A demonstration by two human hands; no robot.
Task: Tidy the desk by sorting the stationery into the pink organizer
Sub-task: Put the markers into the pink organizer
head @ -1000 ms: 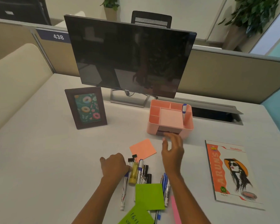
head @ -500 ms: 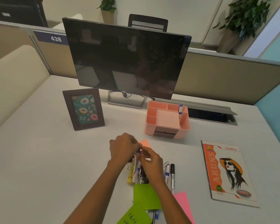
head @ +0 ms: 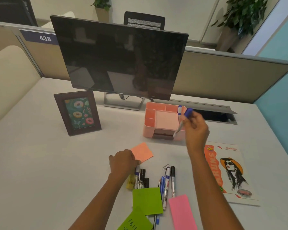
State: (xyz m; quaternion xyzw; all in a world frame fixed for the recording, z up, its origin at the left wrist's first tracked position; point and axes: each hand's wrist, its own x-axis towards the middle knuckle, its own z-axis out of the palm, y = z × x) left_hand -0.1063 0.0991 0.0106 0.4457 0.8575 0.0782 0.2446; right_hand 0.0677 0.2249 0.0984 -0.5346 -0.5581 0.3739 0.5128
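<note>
Nearest the edge lie two green sticky notes [head: 147, 202], the lower one written on, with a pink sticky note [head: 182, 212] just beside them; all overlap the near ends of loose pens. Two lots of stationery remain on the desk [head: 56, 163]: the right cluster [head: 167, 183] of pens and markers, a paper clip [head: 166, 166] at its head, and the left cluster [head: 139, 179], which includes a yellow item. The left hand [head: 123, 161] rests knuckles-up over the far ends of the left cluster, fingers curled down; whether it grips anything cannot be told. An orange sticky note [head: 142, 152] lies against that hand. A printed booklet [head: 229, 171] lies to the right. The right hand [head: 195, 128] pinches a blue-capped marker [head: 184, 121], tilted, cap uppermost, at the right front of the pink organizer [head: 147, 130], not yet in a compartment. One standing marker [head: 179, 110] occupies its right rear compartment. Assessment: early stage; one item stowed, one in hand, both clusters and all notes outstanding. Beyond stand a picture frame [head: 77, 112] and a monitor [head: 120, 55]; neither appears to obstruct the approach
</note>
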